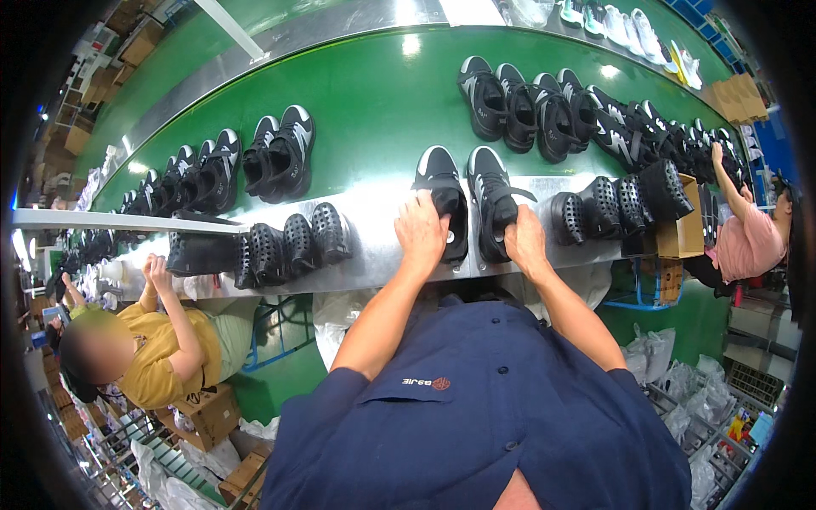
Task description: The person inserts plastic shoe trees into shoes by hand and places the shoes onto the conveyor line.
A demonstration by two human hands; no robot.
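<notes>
Two black sneakers with pale grey toe caps lie side by side before me, toes pointing away, on the metal edge of the bench. My left hand (422, 231) is closed on the left sneaker (440, 166), its fingers curled at the collar and tongue. At the right sneaker (488, 174), my right hand (525, 241) grips the collar's right side, with fingertips partly hidden in the opening. A strap end sticks out to the right of that sneaker's tongue. Neither shoe appears lifted.
Similar black sneakers (289, 153) stand in rows on the green belt (382, 93). Black studded, boot-like pieces (327, 231) line the metal ledge (365, 255) on both sides. A person in a mustard top (174, 340) works at left, another in pink (748, 238) at right, near a cardboard box (680, 234).
</notes>
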